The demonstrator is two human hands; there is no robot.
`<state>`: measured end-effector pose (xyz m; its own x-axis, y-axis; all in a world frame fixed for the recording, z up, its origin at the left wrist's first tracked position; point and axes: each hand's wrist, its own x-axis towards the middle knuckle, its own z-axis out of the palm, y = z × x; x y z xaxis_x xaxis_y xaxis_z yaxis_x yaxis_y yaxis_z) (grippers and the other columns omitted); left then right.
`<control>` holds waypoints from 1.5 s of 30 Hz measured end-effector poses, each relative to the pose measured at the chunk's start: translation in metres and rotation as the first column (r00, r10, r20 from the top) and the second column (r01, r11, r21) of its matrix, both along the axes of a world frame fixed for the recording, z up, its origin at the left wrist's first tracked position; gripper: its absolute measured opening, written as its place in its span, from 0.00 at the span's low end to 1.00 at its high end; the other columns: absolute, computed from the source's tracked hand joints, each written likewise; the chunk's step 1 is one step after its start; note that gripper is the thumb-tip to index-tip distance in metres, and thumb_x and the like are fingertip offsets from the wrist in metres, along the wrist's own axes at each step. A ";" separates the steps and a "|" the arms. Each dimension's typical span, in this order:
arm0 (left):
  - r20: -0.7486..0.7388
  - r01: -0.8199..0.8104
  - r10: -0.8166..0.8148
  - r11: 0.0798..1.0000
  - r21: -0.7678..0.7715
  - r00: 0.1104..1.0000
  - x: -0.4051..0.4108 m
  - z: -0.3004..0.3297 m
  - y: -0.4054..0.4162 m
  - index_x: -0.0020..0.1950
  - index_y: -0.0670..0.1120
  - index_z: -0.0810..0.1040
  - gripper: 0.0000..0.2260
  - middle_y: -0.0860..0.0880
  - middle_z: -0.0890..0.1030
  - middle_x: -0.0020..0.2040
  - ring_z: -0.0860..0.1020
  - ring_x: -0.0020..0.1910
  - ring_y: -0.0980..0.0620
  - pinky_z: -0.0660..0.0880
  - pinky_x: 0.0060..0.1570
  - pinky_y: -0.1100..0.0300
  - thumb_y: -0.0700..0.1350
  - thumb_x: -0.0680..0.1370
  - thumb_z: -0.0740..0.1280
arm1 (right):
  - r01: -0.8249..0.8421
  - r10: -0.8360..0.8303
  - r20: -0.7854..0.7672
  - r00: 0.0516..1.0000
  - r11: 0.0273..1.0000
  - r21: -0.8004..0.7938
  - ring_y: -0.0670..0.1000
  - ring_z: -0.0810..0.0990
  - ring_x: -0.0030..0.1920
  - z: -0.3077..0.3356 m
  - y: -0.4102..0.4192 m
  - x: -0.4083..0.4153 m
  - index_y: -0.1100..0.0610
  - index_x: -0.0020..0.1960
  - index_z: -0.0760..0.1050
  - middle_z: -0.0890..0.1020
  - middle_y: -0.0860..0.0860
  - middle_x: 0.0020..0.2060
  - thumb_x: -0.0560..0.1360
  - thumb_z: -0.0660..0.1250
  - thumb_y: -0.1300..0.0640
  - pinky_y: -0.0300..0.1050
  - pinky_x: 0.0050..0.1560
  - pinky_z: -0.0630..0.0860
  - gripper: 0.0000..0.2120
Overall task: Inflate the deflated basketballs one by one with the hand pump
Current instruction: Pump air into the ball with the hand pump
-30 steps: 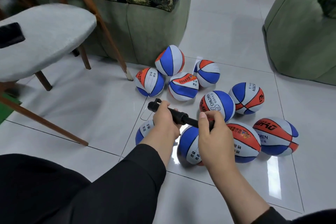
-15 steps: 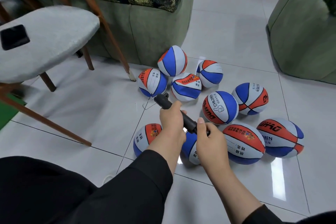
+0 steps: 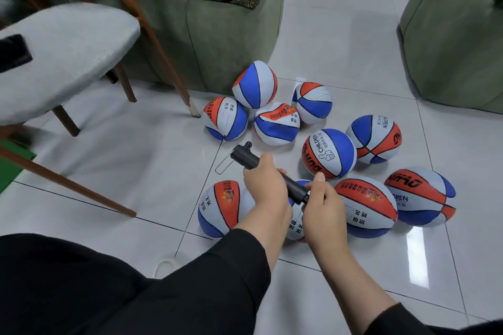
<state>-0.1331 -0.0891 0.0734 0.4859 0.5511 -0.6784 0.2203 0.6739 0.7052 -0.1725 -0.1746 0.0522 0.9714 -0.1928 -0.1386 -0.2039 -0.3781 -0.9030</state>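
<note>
A black hand pump (image 3: 246,158) runs slantwise above the floor, its far end pointing up-left. My left hand (image 3: 265,187) grips its barrel. My right hand (image 3: 324,209) is closed on its near end, right over a red, white and blue basketball (image 3: 295,226) that my hands mostly hide. Several more such balls lie around: one (image 3: 220,208) left of my hands, two (image 3: 364,207) (image 3: 420,196) to the right, a rounder one (image 3: 329,153) behind, and dented ones (image 3: 276,124) near the sofa.
A green sofa (image 3: 217,35) stands behind the balls, another green seat (image 3: 449,35) at the right. A grey chair (image 3: 60,57) with wooden legs (image 3: 152,35) is at the left. A thin wire loop (image 3: 223,166) lies on the tiled floor.
My two hands have come closer together along the pump, the left one sliding toward the right, shortening the pump. The view has shifted slightly.
</note>
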 end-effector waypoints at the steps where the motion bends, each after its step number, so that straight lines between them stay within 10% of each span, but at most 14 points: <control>1: -0.001 -0.002 0.002 1.000 0.018 1.000 0.000 0.000 0.000 0.56 0.45 0.74 0.07 0.46 0.78 0.34 0.75 0.30 0.49 0.76 0.36 0.57 0.44 0.79 0.65 | -0.005 0.005 -0.027 1.000 1.000 0.010 0.58 0.78 0.40 -0.002 0.000 0.000 0.51 0.39 0.75 0.80 0.52 0.33 0.80 0.48 0.34 0.58 0.48 0.78 0.27; 12: -0.041 0.011 -0.009 0.999 0.052 0.999 0.018 -0.009 0.039 0.62 0.47 0.75 0.13 0.48 0.80 0.35 0.78 0.35 0.49 0.82 0.49 0.47 0.46 0.79 0.67 | 0.102 -0.065 -0.266 0.962 0.986 0.130 0.57 0.82 0.39 -0.015 -0.013 -0.005 0.48 0.42 0.81 0.82 0.51 0.32 0.70 0.50 0.26 0.65 0.49 0.83 0.31; 22: -0.020 -0.009 0.011 0.996 0.094 1.000 -0.002 -0.005 -0.007 0.56 0.47 0.73 0.05 0.46 0.78 0.34 0.76 0.32 0.49 0.75 0.35 0.57 0.44 0.80 0.64 | 0.102 -0.073 -0.218 0.973 0.987 0.124 0.59 0.79 0.38 -0.009 0.005 -0.002 0.39 0.38 0.78 0.79 0.51 0.30 0.72 0.46 0.29 0.64 0.50 0.79 0.26; 26: -0.016 0.023 -0.022 0.997 0.077 1.000 0.006 -0.006 0.008 0.55 0.45 0.75 0.07 0.47 0.78 0.31 0.76 0.31 0.48 0.76 0.37 0.55 0.45 0.79 0.65 | 0.035 -0.011 -0.210 0.978 0.993 0.113 0.57 0.76 0.35 -0.002 0.006 0.001 0.51 0.40 0.79 0.77 0.52 0.28 0.70 0.47 0.27 0.62 0.46 0.78 0.33; 37: -0.060 -0.044 0.045 0.999 0.005 0.997 0.012 -0.014 0.024 0.59 0.44 0.76 0.11 0.48 0.79 0.33 0.77 0.34 0.50 0.77 0.38 0.56 0.47 0.79 0.66 | 0.112 -0.081 -0.273 0.959 0.989 0.101 0.56 0.85 0.48 -0.007 -0.010 0.001 0.48 0.44 0.82 0.86 0.49 0.45 0.69 0.47 0.25 0.61 0.52 0.82 0.34; 45: -0.062 -0.005 0.008 0.999 0.037 0.998 -0.002 -0.015 -0.005 0.60 0.43 0.75 0.12 0.46 0.79 0.34 0.75 0.30 0.49 0.73 0.33 0.59 0.47 0.79 0.65 | 0.057 -0.042 -0.235 0.971 0.997 0.057 0.59 0.75 0.36 -0.005 0.003 -0.005 0.52 0.33 0.72 0.76 0.51 0.28 0.81 0.51 0.35 0.60 0.46 0.78 0.28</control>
<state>-0.1354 -0.0940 0.0581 0.4396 0.5791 -0.6865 0.2601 0.6495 0.7145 -0.1777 -0.1714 0.0470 0.9000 -0.2235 -0.3742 -0.4293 -0.3059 -0.8498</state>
